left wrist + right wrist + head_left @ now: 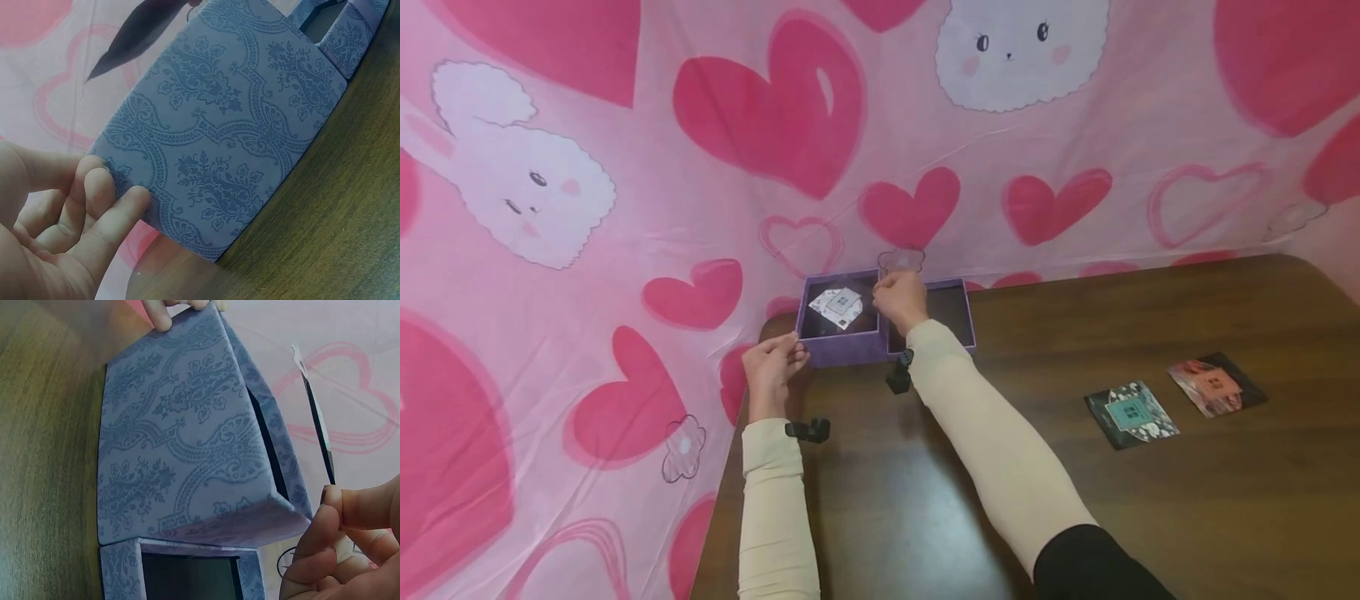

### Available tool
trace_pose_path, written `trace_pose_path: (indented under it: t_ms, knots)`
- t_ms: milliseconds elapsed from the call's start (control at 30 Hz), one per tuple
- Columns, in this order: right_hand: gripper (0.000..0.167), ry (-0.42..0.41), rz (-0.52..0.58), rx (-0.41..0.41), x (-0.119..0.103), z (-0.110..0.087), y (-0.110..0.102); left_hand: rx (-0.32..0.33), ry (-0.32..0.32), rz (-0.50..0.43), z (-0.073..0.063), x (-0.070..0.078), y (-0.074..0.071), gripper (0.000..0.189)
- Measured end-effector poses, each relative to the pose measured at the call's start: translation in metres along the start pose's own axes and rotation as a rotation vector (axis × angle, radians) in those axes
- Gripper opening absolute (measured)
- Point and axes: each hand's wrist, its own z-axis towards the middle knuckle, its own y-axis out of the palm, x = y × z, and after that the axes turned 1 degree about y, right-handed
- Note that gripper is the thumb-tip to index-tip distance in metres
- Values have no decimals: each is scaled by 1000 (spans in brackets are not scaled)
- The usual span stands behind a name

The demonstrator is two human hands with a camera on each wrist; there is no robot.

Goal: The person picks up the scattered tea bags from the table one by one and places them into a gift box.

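Right hand (901, 298) pinched a card (837, 307), seemingly to box it; left hand (773, 367) pinched a purple box (844, 350); next, lowering called for care.

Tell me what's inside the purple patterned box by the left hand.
In the purple patterned box, only dark interior shows. The dark packet with white patterning is not inside: the right hand holds it above the opening, hiding most of the interior; anything beneath cannot be seen.
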Motion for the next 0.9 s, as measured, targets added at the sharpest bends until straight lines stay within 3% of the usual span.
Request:
trace_pose_path:
  t_ms: [233, 500, 667, 900]
  knots:
    - [13, -9, 10, 9, -4, -4, 1, 11, -27, 33, -1, 2, 0, 31]
    - [20, -9, -15, -71, -1, -3, -5, 10, -35, 43, -2, 1, 1, 31]
    - [16, -54, 62, -65, -1, -5, -19, 4, -22, 27, -3, 0, 3, 31]
    - [18, -80, 28, -67, 4, -15, -51, 19, -30, 18, -3, 1, 2, 27]
